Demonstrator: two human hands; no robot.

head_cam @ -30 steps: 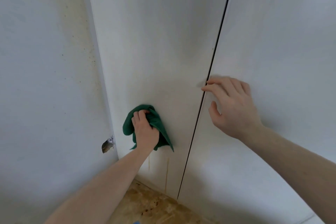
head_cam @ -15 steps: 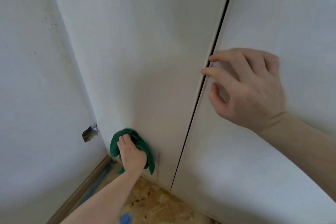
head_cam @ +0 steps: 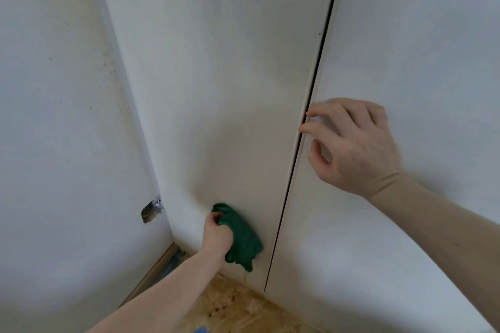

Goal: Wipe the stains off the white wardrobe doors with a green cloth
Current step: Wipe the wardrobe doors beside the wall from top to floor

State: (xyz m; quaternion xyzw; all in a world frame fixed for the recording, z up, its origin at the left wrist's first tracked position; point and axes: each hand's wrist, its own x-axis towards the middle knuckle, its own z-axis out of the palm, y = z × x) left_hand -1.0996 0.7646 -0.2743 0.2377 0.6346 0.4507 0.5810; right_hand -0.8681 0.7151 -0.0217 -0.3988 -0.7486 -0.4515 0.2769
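A person faces the corner where a white wall meets a white wardrobe, seen from a head-worn camera looking down along both bare arms. The left hand [head_cam: 217, 235] reaches low and presses a bunched green cloth [head_cam: 240, 238] against the left wardrobe door [head_cam: 216, 89], close to the door's bottom edge and just beside the dark gap [head_cam: 305, 116] between the two doors. The fingers of this hand are curled tightly into the cloth, clamped on a wad of it, while the rest of the fabric hangs below the hand in a loose fold.

The right hand [head_cam: 351, 143] rests higher up on the right wardrobe door [head_cam: 405, 62]. Its fingers [head_cam: 324, 113] are spread slightly apart and bent, their tips at the door's left edge beside the gap, holding nothing.

The cloth looks soft, light and limp, so it likely needs to be gripped as a wad, with the palm pushing it flat, to scrub well. A thin drip mark appears to run below the cloth, though it is faint.

To the left, the wall [head_cam: 54, 143] shows small specks and a rough hole [head_cam: 151, 212]. Chipboard flooring [head_cam: 243, 308] lies below.
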